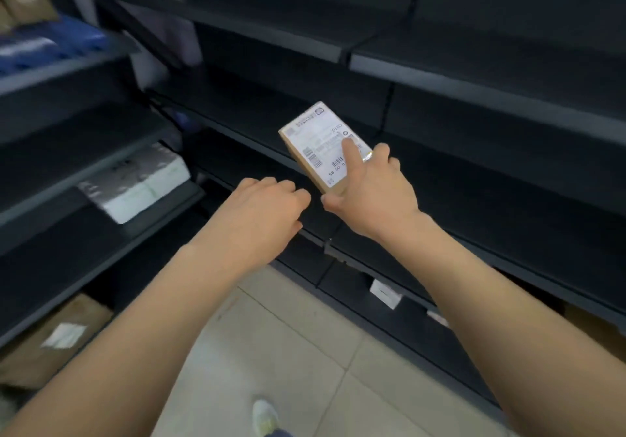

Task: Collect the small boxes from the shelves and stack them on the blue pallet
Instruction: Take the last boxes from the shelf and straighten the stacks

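My right hand [376,192] grips a small flat cardboard box [316,147] with a white shipping label on top. The forefinger lies across the label and the thumb presses the near end. The box is held in the air in front of the dark shelves [440,74], tilted away from me. Just to its left my left hand [267,206] hovers with the fingers curled under and nothing in it, a short gap away from the box. The blue pallet is out of view.
A white and silver package [135,182] lies on a left-hand shelf. A brown carton with a white label [57,338] sits low on the left. Blue items [50,43] lie on the upper left shelf. Pale floor tiles [288,352] and my shoe [266,416] are below.
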Demonstrator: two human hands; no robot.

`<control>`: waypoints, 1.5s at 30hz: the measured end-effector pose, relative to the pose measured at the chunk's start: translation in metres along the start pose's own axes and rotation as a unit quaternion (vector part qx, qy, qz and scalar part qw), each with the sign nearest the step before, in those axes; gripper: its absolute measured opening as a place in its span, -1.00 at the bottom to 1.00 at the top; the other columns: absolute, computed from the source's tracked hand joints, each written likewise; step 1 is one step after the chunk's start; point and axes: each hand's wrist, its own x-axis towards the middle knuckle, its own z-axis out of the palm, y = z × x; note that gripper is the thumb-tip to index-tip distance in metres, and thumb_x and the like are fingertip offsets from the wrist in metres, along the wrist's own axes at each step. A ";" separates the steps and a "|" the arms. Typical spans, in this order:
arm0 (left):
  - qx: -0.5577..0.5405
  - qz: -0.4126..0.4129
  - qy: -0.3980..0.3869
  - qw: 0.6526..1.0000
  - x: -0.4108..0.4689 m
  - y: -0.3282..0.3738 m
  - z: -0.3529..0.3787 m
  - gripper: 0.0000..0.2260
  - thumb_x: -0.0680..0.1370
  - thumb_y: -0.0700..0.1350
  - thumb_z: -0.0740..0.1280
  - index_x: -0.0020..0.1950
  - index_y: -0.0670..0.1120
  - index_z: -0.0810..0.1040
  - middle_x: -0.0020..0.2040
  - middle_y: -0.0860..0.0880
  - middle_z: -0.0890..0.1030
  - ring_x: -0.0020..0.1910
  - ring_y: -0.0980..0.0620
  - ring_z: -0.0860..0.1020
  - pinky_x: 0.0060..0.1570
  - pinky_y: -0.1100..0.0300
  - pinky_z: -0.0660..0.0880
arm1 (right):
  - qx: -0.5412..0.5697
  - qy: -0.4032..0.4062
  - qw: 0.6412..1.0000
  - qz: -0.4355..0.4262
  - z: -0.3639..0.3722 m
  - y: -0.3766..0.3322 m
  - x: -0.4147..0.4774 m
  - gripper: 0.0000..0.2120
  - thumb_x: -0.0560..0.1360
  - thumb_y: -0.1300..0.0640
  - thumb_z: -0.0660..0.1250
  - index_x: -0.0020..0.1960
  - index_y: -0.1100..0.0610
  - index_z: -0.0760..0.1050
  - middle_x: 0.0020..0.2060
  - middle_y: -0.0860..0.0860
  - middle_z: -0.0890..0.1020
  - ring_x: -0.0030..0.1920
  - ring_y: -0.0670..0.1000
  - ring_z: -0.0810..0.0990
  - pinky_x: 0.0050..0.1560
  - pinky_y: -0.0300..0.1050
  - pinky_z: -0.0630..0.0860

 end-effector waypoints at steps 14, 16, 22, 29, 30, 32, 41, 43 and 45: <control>0.088 -0.197 0.036 0.976 -0.014 -0.236 -0.038 -0.82 0.56 -0.06 0.19 0.15 -0.02 0.39 -0.11 0.04 0.41 -0.03 -0.02 0.44 -0.02 0.09 0.32 | 0.051 0.058 0.978 -0.192 -0.009 -0.219 0.168 -0.19 0.40 -0.20 0.32 0.49 -0.02 -0.03 0.21 0.16 0.25 0.10 0.14 0.35 -0.17 -0.07 0.33; 0.101 -0.217 0.035 0.970 -0.014 -0.259 -0.041 -0.85 0.56 -0.07 0.21 0.12 -0.01 0.38 -0.16 0.05 0.34 -0.06 -0.01 0.42 0.00 0.09 0.34 | 0.066 0.054 0.973 -0.214 -0.009 -0.241 0.188 -0.19 0.40 -0.21 0.33 0.48 -0.02 -0.02 0.22 0.16 0.25 0.11 0.14 0.35 -0.17 -0.08 0.33; 0.114 -0.279 0.029 0.953 0.003 -0.315 -0.043 -0.80 0.53 -0.15 0.24 0.15 -0.01 0.41 -0.09 0.03 0.46 -0.08 -0.01 0.42 0.00 0.09 0.36 | 0.090 0.042 0.960 -0.261 -0.007 -0.292 0.252 -0.23 0.40 -0.21 0.31 0.46 0.00 0.04 0.19 0.16 0.29 0.01 0.10 0.34 -0.21 -0.08 0.31; 0.140 -0.331 0.055 0.932 0.036 -0.372 -0.068 -0.82 0.54 -0.06 0.24 0.13 -0.04 0.44 0.00 -0.02 0.53 -0.02 -0.07 0.49 -0.11 0.06 0.33 | 0.115 0.034 0.947 -0.298 -0.019 -0.348 0.330 -0.27 0.39 -0.26 0.28 0.42 0.05 0.14 0.18 0.19 0.32 0.07 0.23 0.43 -0.16 -0.03 0.33; 0.142 -0.337 0.065 0.928 0.039 -0.379 -0.071 -0.83 0.54 -0.07 0.25 0.11 -0.04 0.44 -0.02 -0.02 0.53 -0.03 -0.07 0.49 -0.13 0.07 0.31 | 0.118 0.035 0.946 -0.300 -0.019 -0.356 0.340 -0.28 0.39 -0.26 0.28 0.40 0.05 0.16 0.17 0.19 0.32 0.04 0.23 0.43 -0.17 -0.03 0.34; 0.144 -0.350 0.079 0.922 0.045 -0.393 -0.074 -0.83 0.53 -0.07 0.25 0.11 -0.03 0.44 -0.03 -0.02 0.52 -0.05 -0.06 0.48 -0.15 0.08 0.30 | 0.121 0.037 0.947 -0.296 -0.019 -0.370 0.357 -0.29 0.39 -0.28 0.27 0.39 0.06 0.18 0.15 0.19 0.34 -0.05 0.18 0.41 -0.21 -0.05 0.33; 0.136 -0.368 0.095 0.915 0.054 -0.483 -0.078 -0.80 0.55 -0.07 0.22 0.16 -0.01 0.44 0.00 -0.02 0.53 -0.03 -0.03 0.49 -0.11 0.13 0.29 | 0.135 0.057 0.948 -0.282 -0.007 -0.445 0.431 -0.28 0.38 -0.33 0.23 0.37 0.08 0.21 0.12 0.19 0.36 -0.19 0.12 0.32 -0.33 -0.07 0.27; 0.133 -0.366 0.098 0.916 0.053 -0.509 -0.077 -0.80 0.55 -0.07 0.22 0.17 -0.02 0.45 0.01 -0.02 0.54 -0.03 -0.04 0.49 -0.10 0.11 0.30 | 0.133 0.066 0.948 -0.281 -0.003 -0.467 0.445 -0.28 0.38 -0.32 0.22 0.38 0.08 0.22 0.11 0.19 0.37 -0.18 0.12 0.32 -0.36 -0.07 0.25; 0.132 -0.363 0.100 0.917 0.051 -0.536 -0.078 -0.80 0.55 -0.07 0.22 0.16 -0.02 0.46 0.02 -0.02 0.54 -0.01 -0.05 0.49 -0.04 0.06 0.37 | 0.127 0.075 0.949 -0.280 0.001 -0.491 0.460 -0.28 0.38 -0.32 0.22 0.38 0.09 0.22 0.11 0.20 0.38 -0.18 0.13 0.33 -0.32 -0.06 0.28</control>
